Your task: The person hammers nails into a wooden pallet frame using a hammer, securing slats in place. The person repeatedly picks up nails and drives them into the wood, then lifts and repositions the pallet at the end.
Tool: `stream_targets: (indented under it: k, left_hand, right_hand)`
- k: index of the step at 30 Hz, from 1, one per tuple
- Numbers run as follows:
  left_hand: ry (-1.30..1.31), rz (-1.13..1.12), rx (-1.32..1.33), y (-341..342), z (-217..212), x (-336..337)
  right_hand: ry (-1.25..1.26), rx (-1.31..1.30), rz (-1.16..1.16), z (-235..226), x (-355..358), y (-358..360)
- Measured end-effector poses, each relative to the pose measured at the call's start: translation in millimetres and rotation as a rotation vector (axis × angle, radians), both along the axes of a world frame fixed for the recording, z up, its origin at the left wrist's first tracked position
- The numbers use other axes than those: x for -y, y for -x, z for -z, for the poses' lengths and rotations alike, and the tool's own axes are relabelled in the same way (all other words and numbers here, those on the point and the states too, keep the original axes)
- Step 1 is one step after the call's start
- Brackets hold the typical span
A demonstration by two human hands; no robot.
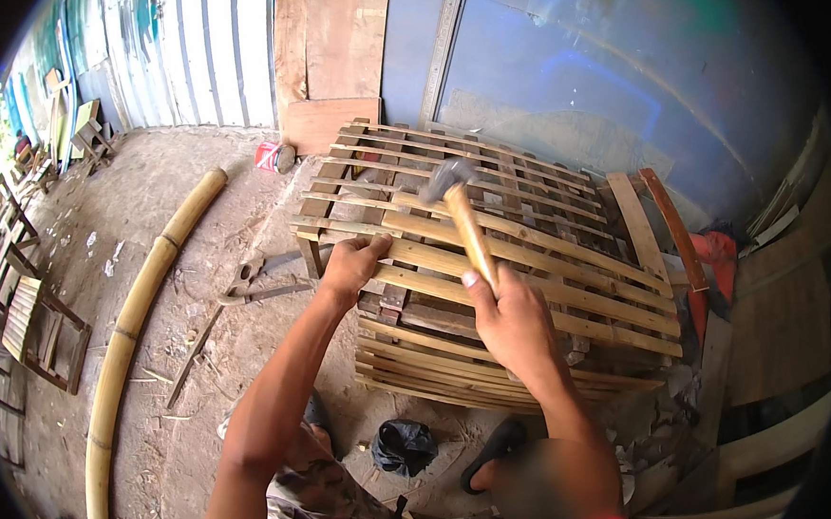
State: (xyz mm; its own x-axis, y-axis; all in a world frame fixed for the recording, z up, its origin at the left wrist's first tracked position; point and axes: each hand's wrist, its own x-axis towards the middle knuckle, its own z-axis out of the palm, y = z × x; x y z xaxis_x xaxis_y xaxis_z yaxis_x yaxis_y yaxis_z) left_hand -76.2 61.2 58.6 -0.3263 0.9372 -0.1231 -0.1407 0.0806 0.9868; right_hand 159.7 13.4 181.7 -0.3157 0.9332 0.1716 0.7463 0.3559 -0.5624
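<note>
Here the right hand (514,321) is clenching the pale wooden handle of a hammer (464,215), thumb lying along the shaft, and the grey metal head is hanging above the middle of a bamboo slat frame (565,297) that is lying flat on the ground in front of the person. The handle is running up and to the left from the fist, so the head is sitting well beyond the knuckles, over the farther slats. The left hand (353,263) is pressing down on the near left corner of the frame, fingers curled over the edge of a slat and gripping it. A stack of further slats is showing beneath the top layer at the near side. To the left, a long bamboo pole (143,290) is lying curved across the dirt floor, with a handsaw (243,278) between it and the frame. A small red can (271,155) is standing by the far left corner, beside plywood boards (333,55) leaning on the wall. A black plastic bag (402,445) is lying near the person's knee, and a dark sandal (494,449) is sitting just right of it.
</note>
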Motion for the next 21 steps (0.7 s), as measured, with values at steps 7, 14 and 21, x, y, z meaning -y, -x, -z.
stream_targets:
  k: [7,14,21]
  left_hand:
    - [0.034,0.018,0.026,1.8,-3.0,-0.7]
    - [0.012,0.022,0.015,-3.8,-3.0,-0.9]
    - [0.016,-0.015,0.003,0.2,-4.6,2.2]
  right_hand:
    - [0.228,0.275,-0.045,10.6,-16.9,4.1]
    - [-0.167,-0.243,-0.015,16.9,-10.7,3.5]
    - [0.061,0.124,-0.063,-2.0,-11.5,-1.7]
